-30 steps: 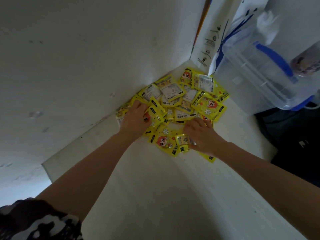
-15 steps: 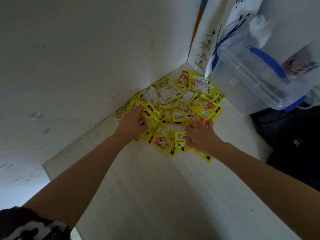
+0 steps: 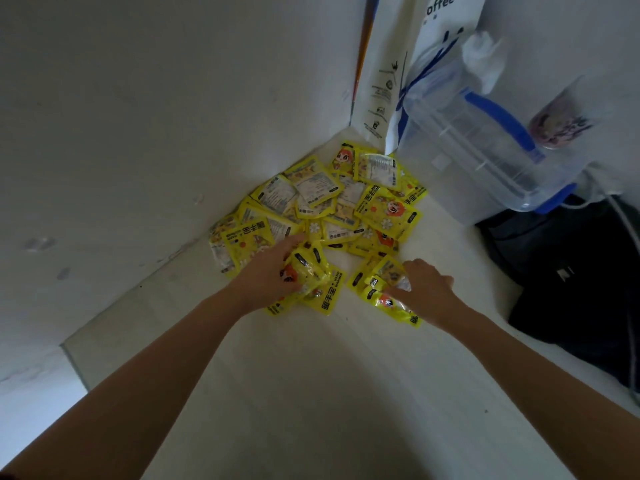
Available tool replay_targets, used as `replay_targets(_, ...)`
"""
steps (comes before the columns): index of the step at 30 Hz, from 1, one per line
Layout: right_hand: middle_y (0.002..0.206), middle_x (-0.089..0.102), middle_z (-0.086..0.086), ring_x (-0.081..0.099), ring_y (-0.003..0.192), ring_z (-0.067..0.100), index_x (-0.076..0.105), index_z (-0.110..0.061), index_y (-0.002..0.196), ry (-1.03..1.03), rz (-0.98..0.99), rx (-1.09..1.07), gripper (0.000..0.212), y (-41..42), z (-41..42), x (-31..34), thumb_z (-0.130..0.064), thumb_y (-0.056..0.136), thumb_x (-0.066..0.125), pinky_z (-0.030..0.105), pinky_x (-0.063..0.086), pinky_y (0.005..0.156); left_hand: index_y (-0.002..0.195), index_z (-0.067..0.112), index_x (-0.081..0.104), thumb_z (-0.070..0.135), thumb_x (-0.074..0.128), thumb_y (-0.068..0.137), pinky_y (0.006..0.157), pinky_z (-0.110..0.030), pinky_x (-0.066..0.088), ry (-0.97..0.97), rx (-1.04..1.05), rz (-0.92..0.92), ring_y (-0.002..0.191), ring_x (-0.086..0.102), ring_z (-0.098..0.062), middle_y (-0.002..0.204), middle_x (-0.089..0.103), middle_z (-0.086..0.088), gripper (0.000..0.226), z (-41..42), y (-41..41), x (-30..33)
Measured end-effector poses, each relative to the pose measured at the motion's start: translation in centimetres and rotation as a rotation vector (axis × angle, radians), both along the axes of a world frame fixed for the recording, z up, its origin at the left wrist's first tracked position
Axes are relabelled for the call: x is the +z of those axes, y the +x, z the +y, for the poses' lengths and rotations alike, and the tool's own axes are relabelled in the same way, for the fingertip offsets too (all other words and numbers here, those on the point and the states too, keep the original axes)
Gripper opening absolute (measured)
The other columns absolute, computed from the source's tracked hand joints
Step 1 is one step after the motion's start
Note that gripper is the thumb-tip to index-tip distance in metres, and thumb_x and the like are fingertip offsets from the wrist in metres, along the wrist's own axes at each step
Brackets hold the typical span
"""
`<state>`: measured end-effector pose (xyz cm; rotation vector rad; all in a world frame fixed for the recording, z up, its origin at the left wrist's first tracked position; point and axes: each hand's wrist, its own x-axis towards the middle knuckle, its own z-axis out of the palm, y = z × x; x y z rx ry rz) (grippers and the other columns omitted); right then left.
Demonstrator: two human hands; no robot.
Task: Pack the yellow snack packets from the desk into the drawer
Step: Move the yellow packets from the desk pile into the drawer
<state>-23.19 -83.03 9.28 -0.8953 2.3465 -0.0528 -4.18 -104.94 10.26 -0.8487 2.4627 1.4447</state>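
Head view: yellow snack packets [image 3: 332, 209] heaped on the white surface [image 3: 311, 393] just beside the clear plastic box [image 3: 485, 161]. Left hand [image 3: 266, 278] gripping a bunch nearer; right hand [image 3: 427, 289] gripping another.

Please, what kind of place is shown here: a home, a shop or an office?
Probably a home or dorm desk corner: a pale desk top against white walls, a clear plastic storage box with blue handle, and a white paper coffee bag.

Glossy yellow foil-like packets [image 3: 388, 213], matt pale desk [image 3: 311, 393], clear smooth plastic box [image 3: 485, 161], printed paper bag [image 3: 384, 81]
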Motion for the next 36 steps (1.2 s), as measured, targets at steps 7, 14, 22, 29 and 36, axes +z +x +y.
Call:
replay_targets(7, 0.148, 0.032, 0.008, 0.029, 0.132, 0.031, 0.044, -0.012, 0.135, -0.012, 0.022, -0.002, 0.065, 1.4, -0.1, -0.7, -0.052, 0.086, 0.057, 0.047, 0.029, 0.106, 0.134, 0.015, 0.048, 0.026, 0.067, 0.085, 0.087, -0.037, 0.047, -0.262, -0.227, -0.202, 0.108, 0.056, -0.026, 0.12, 0.058, -0.009, 0.055, 1.4, -2.3, -1.4)
replay_targets(14, 0.135, 0.04, 0.011, 0.035, 0.124, 0.033, 0.047, -0.013, 0.131, -0.027, 0.016, -0.007, 0.06, 1.7, -1.5, -0.5, -0.049, 0.086, 0.06, 0.047, 0.032, 0.102, 0.134, 0.02, 0.044, 0.03, 0.064, 0.085, 0.083, -0.042, 0.049, -0.402, -0.294, -0.242, 0.105, 0.049, -0.025, 0.108, 0.054, -0.004, 0.054, 2.0, -3.8, -1.4)
replay_targets(22, 0.121, 0.04, 0.013, 0.052, 0.102, 0.033, 0.049, -0.008, 0.119, -0.034, 0.02, 0.03, 0.054, 1.9, -1.9, 0.1, -0.049, 0.085, 0.061, 0.046, 0.046, 0.09, 0.125, 0.01, 0.046, 0.032, 0.058, 0.09, 0.088, -0.043, 0.047, -0.51, -0.317, -0.287, 0.115, 0.045, -0.027, 0.123, 0.051, -0.006, 0.042, 2.4, -4.7, -1.1)
replay_targets(29, 0.12, 0.044, 0.014, 0.055, 0.104, 0.033, 0.046, -0.009, 0.124, -0.073, -0.033, -0.039, 0.053, 2.3, -1.0, 0.4, -0.043, 0.087, 0.062, 0.043, 0.049, 0.088, 0.12, 0.013, 0.048, 0.036, 0.063, 0.086, 0.085, -0.043, 0.046, -0.521, -0.301, -0.301, 0.112, 0.047, -0.027, 0.118, 0.056, -0.005, 0.043, 2.7, -4.7, -1.2)
replay_targets(36, 0.084, 0.053, 0.0, 0.055, 0.08, 0.021, 0.053, -0.012, 0.093, -0.143, -0.169, -0.241, 0.039, 1.7, -0.1, 0.7, -0.047, 0.08, 0.068, 0.027, 0.035, 0.059, 0.089, 0.015, 0.045, 0.032, 0.064, 0.085, 0.07, -0.036, 0.045, -0.367, -0.026, -0.229, 0.08, 0.054, -0.023, 0.084, 0.052, -0.001, 0.025, 2.9, -3.4, -1.2)
